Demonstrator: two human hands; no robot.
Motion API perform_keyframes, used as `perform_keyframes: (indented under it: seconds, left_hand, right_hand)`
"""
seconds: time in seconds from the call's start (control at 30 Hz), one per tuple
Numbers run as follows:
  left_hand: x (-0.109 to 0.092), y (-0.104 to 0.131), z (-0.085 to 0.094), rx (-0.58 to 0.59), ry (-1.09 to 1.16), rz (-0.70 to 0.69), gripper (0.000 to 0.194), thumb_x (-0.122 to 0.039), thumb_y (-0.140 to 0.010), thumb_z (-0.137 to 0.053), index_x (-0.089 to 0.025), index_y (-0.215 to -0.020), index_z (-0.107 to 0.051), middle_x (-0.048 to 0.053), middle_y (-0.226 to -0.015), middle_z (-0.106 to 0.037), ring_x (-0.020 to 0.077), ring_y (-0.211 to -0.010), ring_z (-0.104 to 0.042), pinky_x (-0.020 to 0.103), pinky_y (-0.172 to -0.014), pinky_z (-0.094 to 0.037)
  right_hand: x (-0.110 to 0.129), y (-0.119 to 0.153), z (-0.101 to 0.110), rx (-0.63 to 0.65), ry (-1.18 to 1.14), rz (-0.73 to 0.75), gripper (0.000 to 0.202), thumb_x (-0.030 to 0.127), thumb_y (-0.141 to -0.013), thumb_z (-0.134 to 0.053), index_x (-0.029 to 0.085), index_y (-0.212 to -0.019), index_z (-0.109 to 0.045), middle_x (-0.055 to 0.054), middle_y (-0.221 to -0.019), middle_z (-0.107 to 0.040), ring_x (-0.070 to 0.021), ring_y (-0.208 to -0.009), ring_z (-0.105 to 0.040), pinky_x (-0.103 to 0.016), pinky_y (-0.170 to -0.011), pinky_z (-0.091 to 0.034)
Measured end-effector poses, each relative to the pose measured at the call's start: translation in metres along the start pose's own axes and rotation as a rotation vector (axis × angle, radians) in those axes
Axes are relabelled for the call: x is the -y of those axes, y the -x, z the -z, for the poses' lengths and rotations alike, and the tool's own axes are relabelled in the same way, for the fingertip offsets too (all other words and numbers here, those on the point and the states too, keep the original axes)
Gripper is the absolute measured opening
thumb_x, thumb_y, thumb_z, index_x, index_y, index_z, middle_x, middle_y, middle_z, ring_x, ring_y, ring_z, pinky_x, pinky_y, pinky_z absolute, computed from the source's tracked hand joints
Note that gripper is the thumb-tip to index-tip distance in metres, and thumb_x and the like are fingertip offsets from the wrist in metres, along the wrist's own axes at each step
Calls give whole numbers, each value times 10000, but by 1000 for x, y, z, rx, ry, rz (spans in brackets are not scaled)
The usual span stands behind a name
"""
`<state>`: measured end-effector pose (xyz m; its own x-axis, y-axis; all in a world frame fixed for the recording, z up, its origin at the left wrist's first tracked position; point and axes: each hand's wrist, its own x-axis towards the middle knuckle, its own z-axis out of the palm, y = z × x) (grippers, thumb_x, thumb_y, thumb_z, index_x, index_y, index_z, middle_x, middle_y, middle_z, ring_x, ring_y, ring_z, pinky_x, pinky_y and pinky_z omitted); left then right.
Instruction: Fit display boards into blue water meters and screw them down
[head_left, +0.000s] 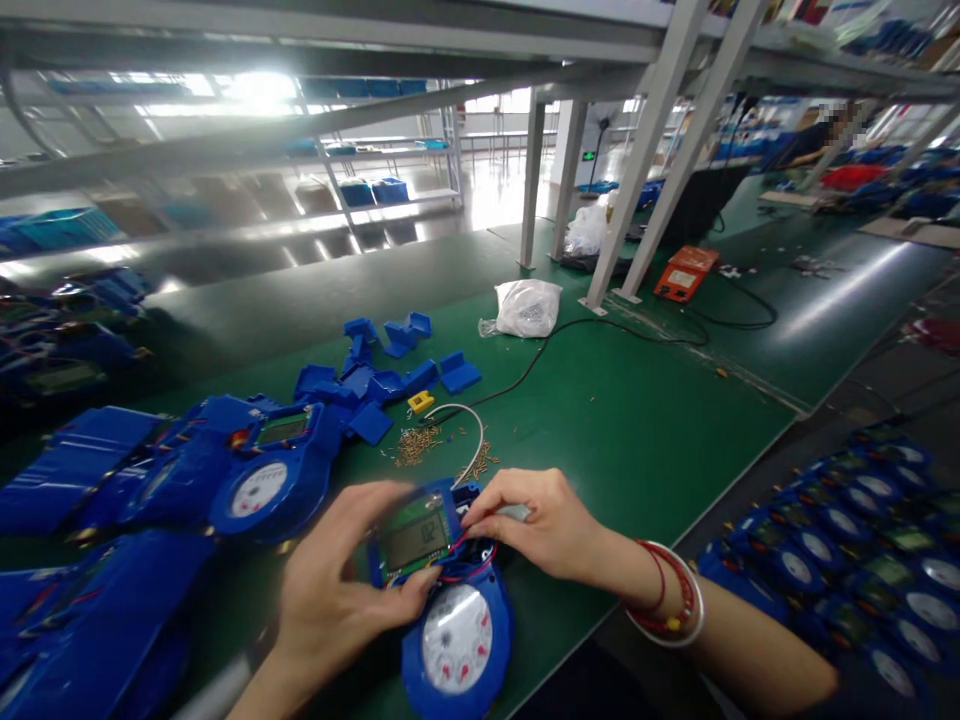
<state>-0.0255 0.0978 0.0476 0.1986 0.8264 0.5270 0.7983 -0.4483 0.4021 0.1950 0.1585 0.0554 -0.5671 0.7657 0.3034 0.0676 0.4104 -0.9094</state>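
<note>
A blue water meter (501,622) with a white round dial lies on the bench in front of me, its upper housing uncovered. A green circuit board with a lit display (415,542) shows in that housing. My left hand (341,575) is closed around the housing's left side, thumb at its lower edge. My right hand (536,520) pinches at the compartment right of the display, where a red wire (459,542) meets the fingertips. A grey piece (514,512) shows behind those fingers; its kind is unclear. A white cable (481,440) curves down to the housing.
Loose brass screws (417,446), a yellow piece (421,402) and blue plastic covers (360,385) lie beyond the meter. More blue meters (274,480) crowd the left; others (817,545) stand lower right. A white bag (528,307), an orange box (686,273) and metal posts stand farther back.
</note>
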Motion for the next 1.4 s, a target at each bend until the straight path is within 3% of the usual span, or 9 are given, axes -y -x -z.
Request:
perform_keyframes:
  seconds: [0.3, 0.4, 0.57, 0.7, 0.83, 0.97, 1.03, 1.23, 1.4]
  left_hand:
    - [-1, -6, -8, -4, 71, 49, 441, -279, -729, -664, -207, -1134, -507, 71, -1026, -576, 211, -918, -594, 323, -772, -535]
    - [-4, -8, -12, -11, 97, 114, 395, -293, -747, -642, -209, -1113, -520, 69, -1024, -577, 214, -911, -595, 346, -784, -533]
    - [-4, -11, -17, 1, 107, 195, 355, -343, -781, -611, -221, -1104, -530, 54, -1012, -606, 212, -891, -629, 344, -802, -546]
    - [4, -9, -20, 20, 20, 243, 394, -397, -775, -616, -221, -1118, -535, 55, -1024, -623, 222, -883, -646, 355, -813, -545]
    - [5, -6, -23, 1, -25, 285, 406, -405, -773, -614, -221, -1126, -538, 58, -1029, -620, 229, -906, -635, 359, -820, -526]
    - [3, -4, -27, -41, -27, 296, 442, -442, -742, -639, -222, -1113, -545, 60, -1038, -612, 247, -943, -606, 367, -819, -500]
    - [4, -3, -28, -53, -22, 301, 441, -434, -741, -643, -225, -1116, -542, 58, -1032, -607, 246, -941, -598, 373, -825, -487]
    - [7, 3, -28, -73, -7, 328, 467, -425, -738, -656, -228, -1143, -533, 63, -1057, -600, 257, -965, -596, 387, -861, -467]
    - [7, 6, -25, -66, 42, 313, 462, -434, -734, -645, -223, -1132, -539, 41, -986, -606, 219, -874, -623, 330, -809, -504]
  right_hand:
    - [-26, -3, -23, -286, -102, 50, 100, 118, -668, -772, 198, -670, -710, 9, -705, -674, -120, -706, -623, -250, -673, -510]
    - [-31, -3, -33, -371, -132, 66, 109, 78, -681, -731, 184, -667, -709, 4, -681, -660, -117, -666, -621, -231, -621, -502]
    - [-31, 0, -45, -467, -98, 68, 125, 84, -741, -654, 194, -721, -711, -10, -728, -672, -134, -716, -627, -254, -673, -508]
    - [-23, 7, -45, -443, -4, 42, 130, 142, -836, -592, 192, -852, -711, -34, -820, -680, -135, -780, -636, -246, -718, -513]
    - [-13, 16, -42, -329, 129, 44, 246, 197, -896, -470, 174, -1046, -664, -66, -934, -678, -152, -871, -628, -271, -785, -507]
    - [-7, 22, -42, -312, 268, 41, 506, 502, -754, -624, 148, -1116, -632, -82, -956, -685, -225, -874, -622, -363, -777, -468]
    - [-8, 22, -44, -339, 300, 24, 569, 570, -698, -671, 170, -1101, -643, -63, -934, -699, -225, -845, -625, -360, -744, -440]
    - [-14, 21, -49, -376, 196, 1, 305, 440, -737, -724, 230, -955, -687, 4, -884, -720, -167, -804, -636, -316, -726, -395]
    - [-17, 17, -46, -401, 149, 21, 104, 300, -758, -738, 227, -830, -721, 23, -766, -724, -133, -724, -627, -293, -715, -389]
